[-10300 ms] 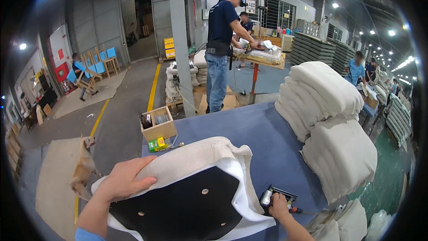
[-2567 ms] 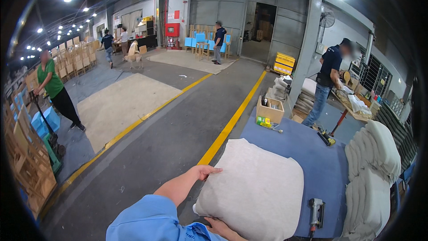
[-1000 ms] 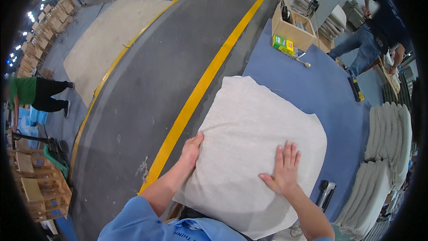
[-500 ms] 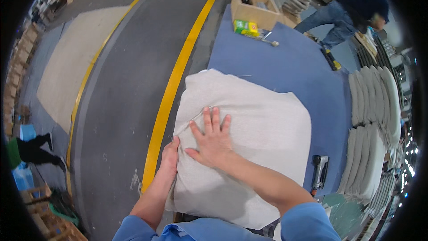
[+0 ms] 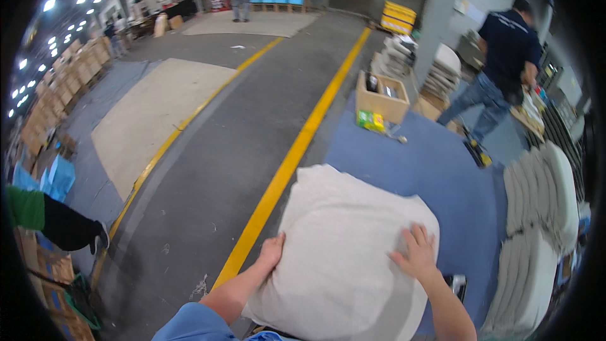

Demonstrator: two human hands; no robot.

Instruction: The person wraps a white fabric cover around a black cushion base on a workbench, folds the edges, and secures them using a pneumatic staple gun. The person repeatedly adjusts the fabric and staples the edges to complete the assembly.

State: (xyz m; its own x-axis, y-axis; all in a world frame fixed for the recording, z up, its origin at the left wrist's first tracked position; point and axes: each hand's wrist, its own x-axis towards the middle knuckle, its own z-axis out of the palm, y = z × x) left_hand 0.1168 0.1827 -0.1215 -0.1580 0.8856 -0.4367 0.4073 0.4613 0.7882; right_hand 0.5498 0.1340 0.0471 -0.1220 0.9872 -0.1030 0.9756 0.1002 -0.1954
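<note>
The big hall has a grey floor (image 5: 227, 145) with a long yellow line (image 5: 303, 132) running toward 12 o'clock. A blue mat (image 5: 435, 170) lies at 3 o'clock, with an open cardboard box (image 5: 382, 98) at its far end. Bright ceiling lamps (image 5: 47, 5) shine at 10 o'clock above rows of wooden crates (image 5: 60, 91).

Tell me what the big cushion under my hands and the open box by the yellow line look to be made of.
Cushion: off-white woven fabric, matte, likely over soft padding; its edges look rounded and puffy. Box: apparently plain brown corrugated cardboard, with dull, flat sides.

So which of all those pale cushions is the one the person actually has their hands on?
The big cushion lying flat on the blue table, with the left hand at its left edge and the right hand on top. The others sit stacked at the right, untouched.
</note>
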